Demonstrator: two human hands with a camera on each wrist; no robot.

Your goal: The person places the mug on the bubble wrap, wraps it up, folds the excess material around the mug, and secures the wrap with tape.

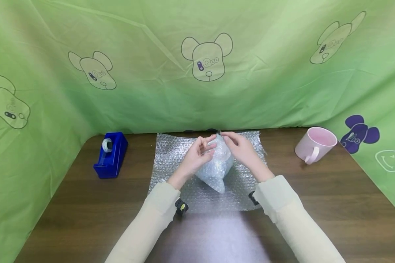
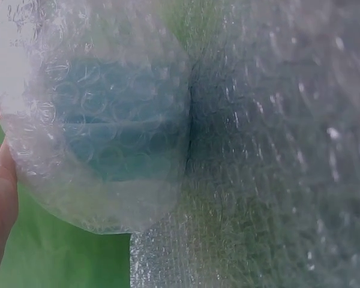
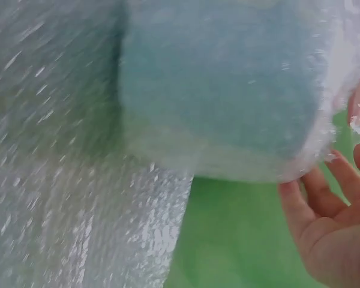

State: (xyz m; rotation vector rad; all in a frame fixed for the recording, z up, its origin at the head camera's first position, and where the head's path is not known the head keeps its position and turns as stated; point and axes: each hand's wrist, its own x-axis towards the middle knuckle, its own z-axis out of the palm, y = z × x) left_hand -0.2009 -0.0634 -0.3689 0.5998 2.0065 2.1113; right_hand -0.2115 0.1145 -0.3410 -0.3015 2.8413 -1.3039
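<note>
A bundle of bubble wrap stands on a flat bubble wrap sheet, its near corner sticking out toward me. Through the layers in the left wrist view shows a blue-green shape; the wrap blurs its kind. On the bundle's left upper side is my left hand, thumb and fingers spread apart. My right hand reaches over from the right, fingertips at the bundle's top. Seen from the right wrist, gently bent fingers touch the wrap's edge. A small clear scrap shows near the fingertips.
A blue tape dispenser with a roll of clear tape stands at the left of the brown wooden table. Toward the back right is a pink mug, tilted in this view. A green printed curtain encloses the table's back and sides.
</note>
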